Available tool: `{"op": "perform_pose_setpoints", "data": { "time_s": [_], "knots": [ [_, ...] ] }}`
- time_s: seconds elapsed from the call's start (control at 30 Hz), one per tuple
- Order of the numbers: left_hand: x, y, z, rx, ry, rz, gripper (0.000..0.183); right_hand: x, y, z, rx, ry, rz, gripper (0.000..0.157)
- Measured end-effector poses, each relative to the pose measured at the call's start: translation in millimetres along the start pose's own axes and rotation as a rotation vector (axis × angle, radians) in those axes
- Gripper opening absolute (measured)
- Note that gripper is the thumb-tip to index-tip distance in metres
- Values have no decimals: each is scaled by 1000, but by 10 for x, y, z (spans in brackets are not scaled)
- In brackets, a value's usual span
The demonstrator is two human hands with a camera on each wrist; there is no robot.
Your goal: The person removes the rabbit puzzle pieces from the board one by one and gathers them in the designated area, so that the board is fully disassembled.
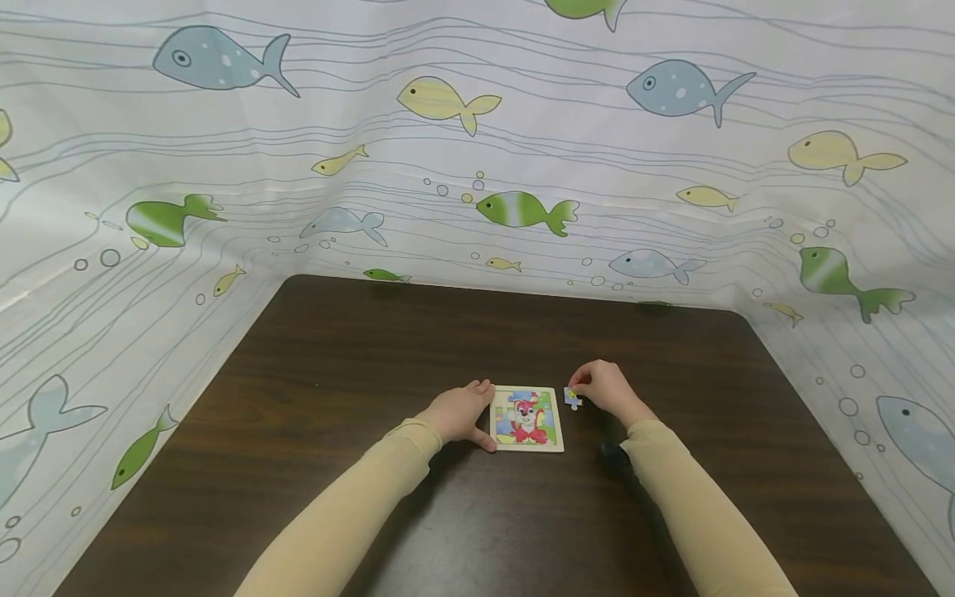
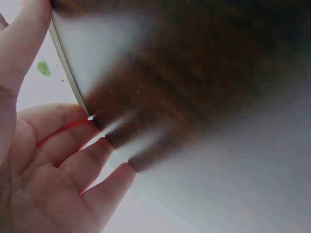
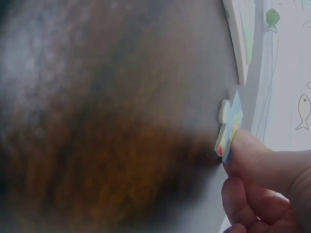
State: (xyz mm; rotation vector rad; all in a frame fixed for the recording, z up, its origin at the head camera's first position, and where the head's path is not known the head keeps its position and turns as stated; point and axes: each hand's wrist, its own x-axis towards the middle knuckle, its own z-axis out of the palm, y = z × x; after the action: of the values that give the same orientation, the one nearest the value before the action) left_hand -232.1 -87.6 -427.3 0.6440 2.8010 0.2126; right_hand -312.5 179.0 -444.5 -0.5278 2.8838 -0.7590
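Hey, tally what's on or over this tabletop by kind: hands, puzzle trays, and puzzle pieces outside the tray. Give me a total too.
Hands: 2 (left hand at the tray's edge, right hand pinching a piece)
Puzzle tray: 1
Loose puzzle piece: 1
Total: 4

"What is cut off?"
"Both sleeves (image 1: pixel 336 514), by the near edge."
"Hidden?"
"Part of the puzzle piece (image 1: pixel 572 400), behind the right hand (image 1: pixel 608 390)."
"Unclear?"
"The object (image 1: pixel 613 454) beside the right sleeve (image 1: pixel 701 506), too dark to tell."
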Motion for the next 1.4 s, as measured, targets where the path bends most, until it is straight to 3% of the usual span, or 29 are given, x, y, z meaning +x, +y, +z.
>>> {"op": "perform_pose_setpoints", "data": {
  "time_s": [0.33,1.1,1.4],
  "knots": [
    [9,-25,31,3,8,-3,100,-18,-47,-6,-7,23,-40,5],
    [-8,-11,23,-9,-3,-2,100,-36,-65,23,29,27,28,8],
    [7,-27,23,-6,0,-3,99,-7,-206,53,27,44,-30,8]
  ]
}}
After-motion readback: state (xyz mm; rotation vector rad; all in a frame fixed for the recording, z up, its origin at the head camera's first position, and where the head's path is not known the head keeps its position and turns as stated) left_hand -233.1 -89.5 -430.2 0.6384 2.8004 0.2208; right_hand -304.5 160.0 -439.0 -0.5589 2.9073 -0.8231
